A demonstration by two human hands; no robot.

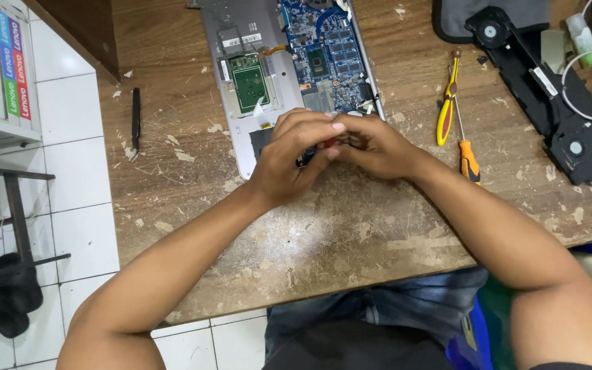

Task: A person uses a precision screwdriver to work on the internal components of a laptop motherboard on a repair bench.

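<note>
- A small red-handled tool (325, 142) sits pinched between the 2 hands; only a sliver of red shows between the fingers, and its tip is hidden.
- The left hand (294, 154) is curled shut, its grip closed on the tool from the left, fingers folded over the top.
- The right hand (371, 145) meets it from the right, its fingertips closed on the same tool; the 2 hands touch.
- Right under both grips lies an opened laptop (289, 65), grey shell up, running away from the hands toward the desk's far edge.
- Just beyond the left hand is a green board (251, 83); beyond the right hand, the blue mainboard (327, 51).
- To the right of the right hand, near it, lie 2 screwdrivers: a yellow and red one (447, 103) and an orange one (467, 156).
- Farther right rests a black panel (549, 89) with round speakers and a white cable (587, 89).
- Well left of the left hand lie black tweezers (136, 118).
- All rest on a worn wooden desk (337, 226) flecked with paint chips.
</note>
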